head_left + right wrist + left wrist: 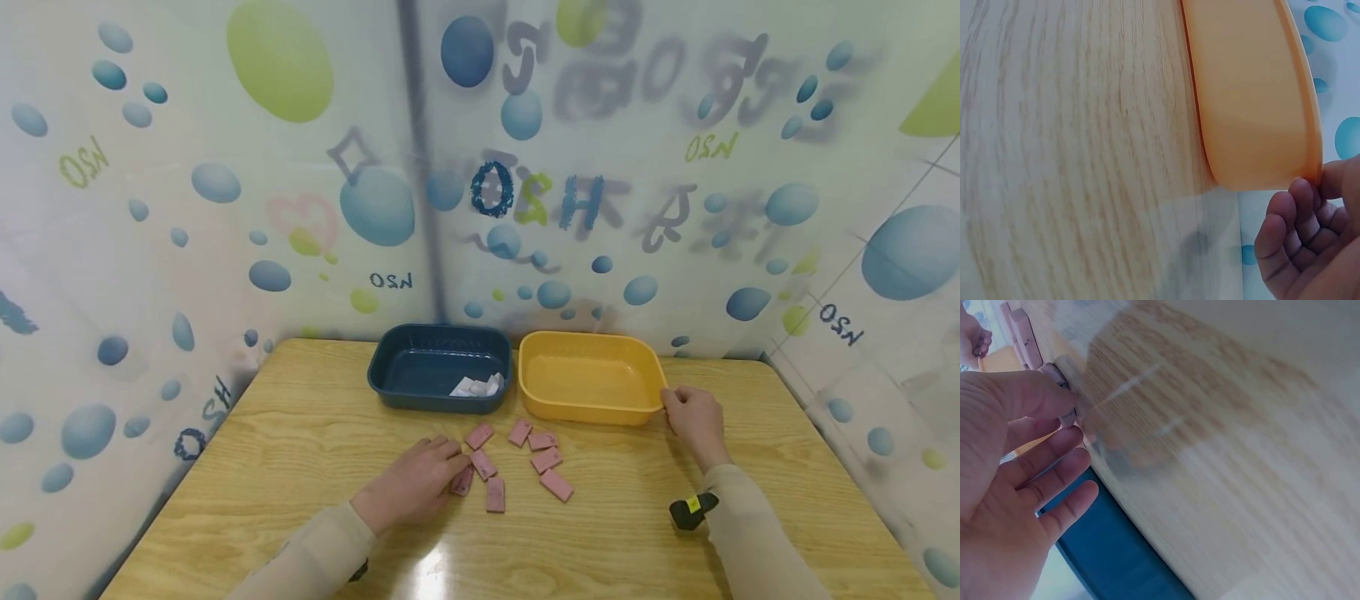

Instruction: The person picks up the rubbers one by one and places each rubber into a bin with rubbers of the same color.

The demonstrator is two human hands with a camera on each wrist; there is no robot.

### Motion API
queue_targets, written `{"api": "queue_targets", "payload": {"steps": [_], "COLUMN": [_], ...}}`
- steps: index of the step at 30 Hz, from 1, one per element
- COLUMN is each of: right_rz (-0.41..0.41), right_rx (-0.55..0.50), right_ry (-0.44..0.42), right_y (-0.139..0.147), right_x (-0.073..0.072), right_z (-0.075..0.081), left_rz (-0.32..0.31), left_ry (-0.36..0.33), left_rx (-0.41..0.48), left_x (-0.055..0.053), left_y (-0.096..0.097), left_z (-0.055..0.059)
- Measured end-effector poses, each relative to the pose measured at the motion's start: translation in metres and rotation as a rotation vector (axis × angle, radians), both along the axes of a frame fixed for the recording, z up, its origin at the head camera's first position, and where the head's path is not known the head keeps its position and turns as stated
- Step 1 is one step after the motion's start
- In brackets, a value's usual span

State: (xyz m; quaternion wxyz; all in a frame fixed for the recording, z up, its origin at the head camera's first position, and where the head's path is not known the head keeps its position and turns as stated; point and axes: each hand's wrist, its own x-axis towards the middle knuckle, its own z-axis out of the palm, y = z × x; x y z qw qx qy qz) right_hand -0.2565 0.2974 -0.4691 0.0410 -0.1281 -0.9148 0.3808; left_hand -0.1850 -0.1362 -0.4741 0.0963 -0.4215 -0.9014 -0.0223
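Observation:
Several small pink rectangular blocks [557,485] with faint dark markings lie loosely grouped on the wooden table, in front of two bins. At the group's left side my left hand [412,483] pinches one pink block [462,481] between thumb and forefinger. In the left wrist view the thumb covers much of that block [1069,417], and the other fingers are spread. My right hand [693,421] pinches the rim of the yellow bin [592,412] at its right end. The right wrist view shows thumb and forefinger on the rim, the remaining fingers curled below it.
Left of the yellow bin stands a dark blue bin [435,403] with crumpled white pieces [478,387] in its right corner. A patterned curtain wall [480,292] rises right behind both bins. The table [300,450] extends to both sides.

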Motion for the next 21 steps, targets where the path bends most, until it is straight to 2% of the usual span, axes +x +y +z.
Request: {"api": "queue_targets", "payload": {"steps": [8, 14, 21], "right_rz": [-0.012, -0.013, -0.013], "right_rx": [0.007, -0.003, -0.013], "right_ry": [0.005, -0.002, -0.007], "right_y": [-0.0015, -0.0021, -0.0014], "right_x": [0.0003, 0.0005, 0.0008], "right_z": [0.0026, 0.0034, 0.0043], "left_rz": [0.023, 0.011, 0.031], "left_ry": [-0.017, 0.004, -0.022], "left_rx": [0.002, 0.04, -0.005], "left_x": [0.0005, -0.0002, -0.0008], "left_y": [0.0002, 0.0004, 0.0012], "left_z": [0.0005, -0.0002, 0.001]}}
